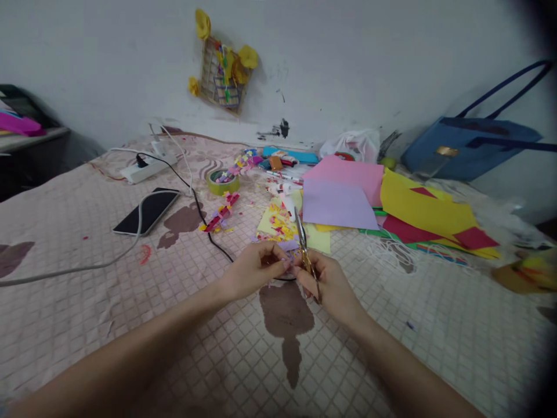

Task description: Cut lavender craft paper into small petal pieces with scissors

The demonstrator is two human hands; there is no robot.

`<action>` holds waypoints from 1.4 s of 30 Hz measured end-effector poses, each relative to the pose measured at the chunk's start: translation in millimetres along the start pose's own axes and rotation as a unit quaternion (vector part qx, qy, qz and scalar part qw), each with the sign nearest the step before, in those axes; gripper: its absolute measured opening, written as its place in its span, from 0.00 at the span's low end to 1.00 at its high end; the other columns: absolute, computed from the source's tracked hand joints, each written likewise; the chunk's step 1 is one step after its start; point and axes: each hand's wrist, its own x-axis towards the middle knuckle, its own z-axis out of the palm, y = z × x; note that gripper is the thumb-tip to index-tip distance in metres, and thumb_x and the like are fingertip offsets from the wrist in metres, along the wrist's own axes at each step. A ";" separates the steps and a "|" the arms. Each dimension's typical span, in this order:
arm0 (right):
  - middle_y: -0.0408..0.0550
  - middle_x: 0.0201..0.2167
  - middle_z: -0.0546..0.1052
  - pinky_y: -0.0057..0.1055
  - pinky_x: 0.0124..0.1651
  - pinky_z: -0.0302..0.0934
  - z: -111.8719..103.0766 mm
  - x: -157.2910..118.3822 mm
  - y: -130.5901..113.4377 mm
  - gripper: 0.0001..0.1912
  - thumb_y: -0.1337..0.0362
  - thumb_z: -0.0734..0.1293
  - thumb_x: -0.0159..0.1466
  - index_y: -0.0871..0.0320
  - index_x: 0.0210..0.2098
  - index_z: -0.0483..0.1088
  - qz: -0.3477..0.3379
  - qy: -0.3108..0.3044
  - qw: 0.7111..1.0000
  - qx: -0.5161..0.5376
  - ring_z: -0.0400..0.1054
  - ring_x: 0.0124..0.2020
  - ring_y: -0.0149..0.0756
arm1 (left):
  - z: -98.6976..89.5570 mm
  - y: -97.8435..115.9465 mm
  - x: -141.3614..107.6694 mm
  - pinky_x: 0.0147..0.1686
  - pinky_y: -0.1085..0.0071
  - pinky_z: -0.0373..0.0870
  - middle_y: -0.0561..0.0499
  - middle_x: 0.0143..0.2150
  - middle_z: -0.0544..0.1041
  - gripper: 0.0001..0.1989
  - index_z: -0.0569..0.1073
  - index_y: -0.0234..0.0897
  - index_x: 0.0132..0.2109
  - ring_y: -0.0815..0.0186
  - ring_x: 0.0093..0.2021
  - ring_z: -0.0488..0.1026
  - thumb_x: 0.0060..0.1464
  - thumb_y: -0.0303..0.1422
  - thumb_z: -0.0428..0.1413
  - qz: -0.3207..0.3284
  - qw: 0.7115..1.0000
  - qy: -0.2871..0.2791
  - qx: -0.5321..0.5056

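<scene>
My left hand (256, 268) is closed in a pinch on a small purple paper piece (286, 264), just in front of the pile of scraps. My right hand (327, 284) is closed around gold-handled scissors (306, 255), whose blades point away from me. Its fingertips meet the left hand's at the purple piece, so the piece's shape is mostly hidden. Beyond both hands, yellow and red paper clippings (281, 223) lie on a pale yellow sheet. A white glue gun (287, 197) rests at the far side of the clippings.
Purple paper (337, 203) and yellow sheets (426, 203) lie to the right, near white string (391, 252). A phone (147, 212), black cable (198, 203), power strip (148, 167) and green tape roll (223, 184) are on the left. A blue bag (470, 148) stands by the wall.
</scene>
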 end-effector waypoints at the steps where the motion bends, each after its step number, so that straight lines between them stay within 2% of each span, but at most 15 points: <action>1: 0.35 0.16 0.61 0.23 0.18 0.48 -0.1 0.2 -0.3 0.06 0.64 0.63 0.56 0.58 0.26 0.62 -0.002 -0.001 1.000 -0.004 0.54 0.16 0.24 | -0.7 0.4 0.0 0.27 0.75 0.63 0.51 0.27 0.71 0.10 0.68 0.31 0.31 0.72 0.27 0.67 0.49 0.36 0.55 -0.006 1.000 -0.008 0.000; 4: 0.35 0.15 0.61 0.22 0.17 0.46 -0.6 0.6 -2.6 0.08 0.61 0.64 0.57 0.58 0.27 0.63 0.007 0.001 1.000 0.004 0.53 0.15 0.24 | -1.4 1.8 0.1 0.23 0.77 0.60 0.54 0.23 0.69 0.10 0.68 0.31 0.29 0.74 0.23 0.64 0.48 0.35 0.56 -0.026 0.999 -0.025 -0.024; 7: 0.36 0.14 0.61 0.23 0.17 0.46 -0.5 -1.3 -4.8 0.13 0.55 0.61 0.60 0.58 0.25 0.61 0.017 0.007 1.000 0.025 0.52 0.14 0.24 | -1.0 3.7 0.5 0.25 0.77 0.62 0.54 0.24 0.70 0.10 0.67 0.31 0.28 0.75 0.24 0.65 0.47 0.35 0.57 -0.042 0.996 -0.017 -0.082; 10: 0.36 0.13 0.59 0.23 0.18 0.47 1.0 -6.2 -4.8 0.19 0.50 0.57 0.62 0.57 0.23 0.59 0.021 0.004 0.999 0.042 0.52 0.15 0.25 | -1.7 4.9 0.8 0.29 0.75 0.65 0.52 0.26 0.72 0.10 0.68 0.31 0.29 0.73 0.26 0.68 0.48 0.35 0.57 -0.049 0.988 0.019 -0.143; 17: 0.36 0.15 0.57 0.24 0.18 0.47 7.9 -14.0 2.3 0.21 0.47 0.57 0.61 0.58 0.24 0.60 0.031 -0.046 0.998 -0.005 0.53 0.16 0.26 | -7.6 3.9 1.9 0.38 0.69 0.68 0.49 0.32 0.75 0.09 0.70 0.32 0.32 0.69 0.33 0.72 0.48 0.34 0.58 -0.029 0.971 0.099 -0.214; 27: 0.37 0.15 0.57 0.24 0.17 0.46 9.1 -14.1 12.1 0.20 0.48 0.57 0.61 0.57 0.22 0.57 0.003 -0.043 0.995 -0.094 0.53 0.16 0.26 | -6.1 5.7 1.3 0.37 0.69 0.67 0.49 0.30 0.74 0.09 0.69 0.31 0.31 0.69 0.32 0.71 0.48 0.33 0.58 -0.022 0.958 0.131 -0.252; 42: 0.37 0.14 0.57 0.23 0.17 0.46 10.3 -14.1 10.9 0.17 0.52 0.60 0.60 0.56 0.21 0.58 -0.004 -0.033 0.995 -0.093 0.52 0.15 0.27 | -2.8 8.1 1.1 0.37 0.69 0.67 0.51 0.28 0.73 0.09 0.69 0.31 0.29 0.71 0.30 0.70 0.45 0.32 0.59 -0.022 0.947 0.152 -0.281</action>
